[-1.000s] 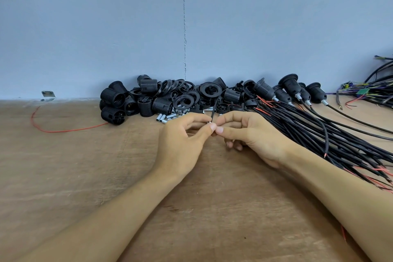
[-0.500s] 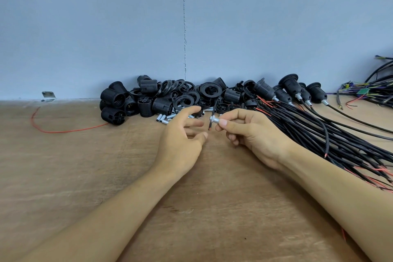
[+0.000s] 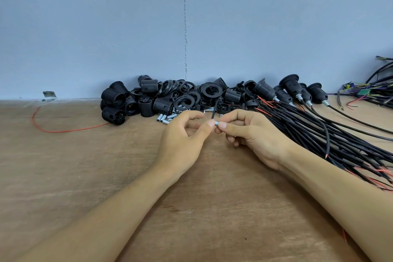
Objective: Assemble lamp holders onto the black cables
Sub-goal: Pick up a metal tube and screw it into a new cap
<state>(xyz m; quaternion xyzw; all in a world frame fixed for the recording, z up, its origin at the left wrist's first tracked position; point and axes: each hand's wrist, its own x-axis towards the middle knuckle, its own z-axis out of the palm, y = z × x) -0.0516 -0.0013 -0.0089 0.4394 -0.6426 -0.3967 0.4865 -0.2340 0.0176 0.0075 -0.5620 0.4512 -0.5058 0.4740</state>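
Metal sleeve (image 3: 217,123): pinched by the right hand's (image 3: 255,136) thumb and forefinger, just above the wooden table (image 3: 85,166).
Black cable (image 3: 213,112): its end rises just behind the sleeve.
Left hand (image 3: 180,140): apart a moment ago, its thumb now touches the sleeve. Its fingers are loosely curled and grip nothing.
Meaning: probably seating the sleeve; no holder fitted yet.
Lamp holders (image 3: 161,102): piled by the wall.

The metal sleeve (image 3: 216,123) shows only as a sliver between the thumb of the left hand (image 3: 180,140) and the fingers of the right hand (image 3: 255,136). Where the thin black cable (image 3: 214,109) meets it is hidden. The cable bundle (image 3: 319,134) and coloured wire tangle (image 3: 370,93) run off the right edge. The bottom edge cuts off both forearms.
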